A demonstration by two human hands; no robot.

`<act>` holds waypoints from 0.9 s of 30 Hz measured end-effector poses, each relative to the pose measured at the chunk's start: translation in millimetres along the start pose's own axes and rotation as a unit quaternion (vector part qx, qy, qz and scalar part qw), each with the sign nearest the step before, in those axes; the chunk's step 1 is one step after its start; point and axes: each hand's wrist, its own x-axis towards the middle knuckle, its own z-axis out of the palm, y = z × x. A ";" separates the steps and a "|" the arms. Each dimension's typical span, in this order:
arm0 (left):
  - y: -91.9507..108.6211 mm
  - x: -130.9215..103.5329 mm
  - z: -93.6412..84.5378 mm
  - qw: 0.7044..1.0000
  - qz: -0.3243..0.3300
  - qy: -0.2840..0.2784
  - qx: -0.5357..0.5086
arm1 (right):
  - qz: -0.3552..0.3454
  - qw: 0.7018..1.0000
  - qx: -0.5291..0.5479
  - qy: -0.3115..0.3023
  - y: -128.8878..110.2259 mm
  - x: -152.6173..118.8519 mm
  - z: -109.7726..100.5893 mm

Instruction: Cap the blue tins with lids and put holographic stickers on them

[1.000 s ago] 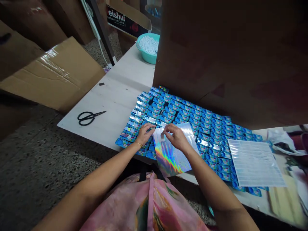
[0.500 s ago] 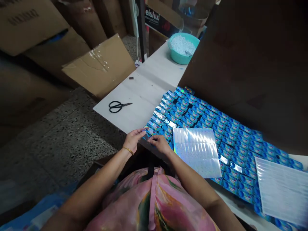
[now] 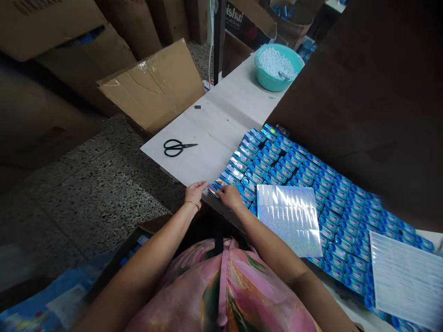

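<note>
At the table's front edge, a small shiny blue case [image 3: 213, 189] lies between my two hands. My left hand [image 3: 194, 192], a gold bangle on its wrist, pinches the left end with thumb and fingertips. Curled fingers of my right hand [image 3: 230, 197] close on the other end; its fingertips are partly hidden. Rows of like blue cases [image 3: 287, 162] with rounded corners spread away to the right. On top of them rests a silvery sheet of clear stickers [image 3: 289, 220], right of my right hand. A second sheet [image 3: 406, 279] lies farther right.
Black scissors [image 3: 178, 147] lie on the white table [image 3: 211, 124]. A turquoise basin [image 3: 273, 82] of small white pieces stands at the far end. A large dark brown panel [image 3: 363, 92] rises behind the cases. Cardboard boxes [image 3: 155, 87] stand on the left.
The small blue case now shows plainly between my fingertips, and my right hand has come closer to it. The whole view has shifted slightly, with the table things appearing farther right.
</note>
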 end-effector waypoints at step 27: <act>30.0 -27.4 70.7 0.640 0.480 -0.187 0.570 | -0.123 0.952 -0.059 0.275 70.8 -24.9 -58.5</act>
